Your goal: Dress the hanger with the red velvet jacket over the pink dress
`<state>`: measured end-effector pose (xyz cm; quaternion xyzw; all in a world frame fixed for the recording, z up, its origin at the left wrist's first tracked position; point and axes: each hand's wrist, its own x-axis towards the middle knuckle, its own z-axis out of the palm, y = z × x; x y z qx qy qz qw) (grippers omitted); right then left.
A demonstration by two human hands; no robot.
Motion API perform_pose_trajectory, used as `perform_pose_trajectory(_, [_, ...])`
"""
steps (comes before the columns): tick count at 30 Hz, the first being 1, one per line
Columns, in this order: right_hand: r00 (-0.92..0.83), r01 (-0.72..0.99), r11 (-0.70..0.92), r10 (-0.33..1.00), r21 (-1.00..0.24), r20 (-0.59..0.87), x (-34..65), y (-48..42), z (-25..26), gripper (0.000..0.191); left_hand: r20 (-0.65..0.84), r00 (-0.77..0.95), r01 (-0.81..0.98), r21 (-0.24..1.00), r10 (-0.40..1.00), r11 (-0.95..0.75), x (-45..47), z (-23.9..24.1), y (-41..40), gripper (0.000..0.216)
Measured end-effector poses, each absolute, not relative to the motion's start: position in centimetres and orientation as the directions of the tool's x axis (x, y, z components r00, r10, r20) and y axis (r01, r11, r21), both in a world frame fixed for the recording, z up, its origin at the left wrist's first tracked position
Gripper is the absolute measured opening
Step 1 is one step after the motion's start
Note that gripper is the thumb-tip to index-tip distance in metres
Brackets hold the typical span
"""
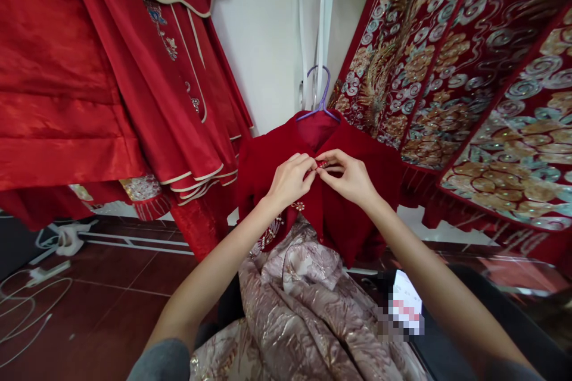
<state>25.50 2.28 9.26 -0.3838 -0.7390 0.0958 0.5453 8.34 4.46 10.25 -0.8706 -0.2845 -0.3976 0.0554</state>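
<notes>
Head view. Shows red jacket [333,214] at centre, hung on purple hanger [322,106] in front of white metal posts [328,6], front side toward camera, neck opening at top. Grips front edge of jacket with left hand [292,178], thumb and forefinger closed together, other fingers curled alongside. Pinches small red-and-gold fastener [322,164] with right hand [351,180], thumb and forefinger bent into a loop, tips at the fastener. Fingertips of both hands side by side, nearly touching. Cannot tell state of fastener, done up or not; partly covered by fingers.

Below left hand, on jacket front: gold flower-shaped ornament [298,206]. Lower and further left: beaded trim [273,231]. Under jacket: pale pink-and-gold brocade [308,297], folded, spread toward camera. Cannot tell its connection to the jacket. Near right forearm: phone [406,300] with lit screen, partly pixelated.

On left side, hanging: red garments [156,95], one with cream piping and embroidery. On right, hanging: embroidered garments [447,71], dark red with gold and pale flowers and scrolls, fringed below. At lower left: white cables [68,290] on brown tiled floor [120,277]. At bottom edge: grey sleeve [163,362] on left arm.
</notes>
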Motion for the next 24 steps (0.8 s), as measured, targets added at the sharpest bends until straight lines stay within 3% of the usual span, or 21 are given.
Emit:
perform_pose_trajectory(3, [-0.104,0.457,0.705,0.648,-0.542,0.754,25.2,2.8,8.3,0.019,0.729,0.455,0.514,0.255,0.512,-0.819,8.8,9.7,4.4,0.008])
perform_pose_trajectory(5, [-0.039,0.384,0.716,0.644,-0.583,0.764,24.7,2.8,6.9,0.029,0.718,0.335,0.418,0.468,0.610,-0.779,9.3,8.9,4.3,0.006])
perform_pose_trajectory(7, [0.020,0.302,0.717,0.654,-0.628,0.756,23.9,2.2,5.1,0.043,0.632,0.229,0.193,0.716,0.741,-0.671,10.0,7.9,4.2,0.011])
perform_pose_trajectory(9, [0.007,0.294,0.710,0.668,-0.640,0.744,22.7,1.1,3.0,0.060,0.498,0.194,-0.090,0.867,0.845,-0.490,10.6,6.9,4.2,0.018])
perform_pose_trajectory(12, [0.009,0.429,0.674,0.663,-0.602,0.749,21.0,-0.4,0.3,0.085,0.383,0.190,-0.385,0.876,0.904,-0.290,11.5,5.6,4.0,0.026])
perform_pose_trajectory(16, [0.233,0.500,0.614,0.583,-0.610,0.778,20.2,-1.1,-1.7,0.072,0.357,0.150,-0.551,0.805,0.922,-0.222,12.1,4.8,3.3,0.030])
perform_pose_trajectory(20, [0.442,0.329,0.601,0.584,-0.729,0.681,21.8,-1.4,-1.2,0.054,0.334,0.164,-0.591,0.787,0.928,-0.179,11.7,4.0,2.3,0.036])
perform_pose_trajectory(24, [0.532,0.032,0.545,0.700,-0.838,0.476,23.7,-2.6,0.6,0.048,0.283,0.199,-0.584,0.803,0.938,-0.118,11.3,3.0,1.8,0.042])
